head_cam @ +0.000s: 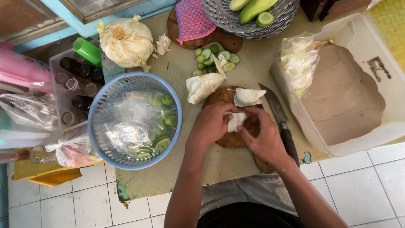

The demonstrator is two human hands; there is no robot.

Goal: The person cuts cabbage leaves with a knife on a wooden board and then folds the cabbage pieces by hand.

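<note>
Both my hands meet over a round wooden cutting board (pixel 230 137). My left hand (pixel 209 125) and my right hand (pixel 263 137) together grip a small pale cabbage piece (pixel 235 120) between the fingertips. Another cabbage wedge (pixel 248 96) lies at the board's far edge, and a larger chunk (pixel 201 87) rests just off the board to the left. A dark-handled knife (pixel 279 118) lies along the board's right side, beside my right hand.
A blue basket (pixel 103 105) holding bagged cucumber slices stands left. A cabbage head (pixel 126 41), cut cucumber pieces (pixel 213 59), a grey plate stack (pixel 253 27) with cucumbers, and a white tub (pixel 382 59) with brown paper and bagged cabbage surround the board. Bottles stand far left.
</note>
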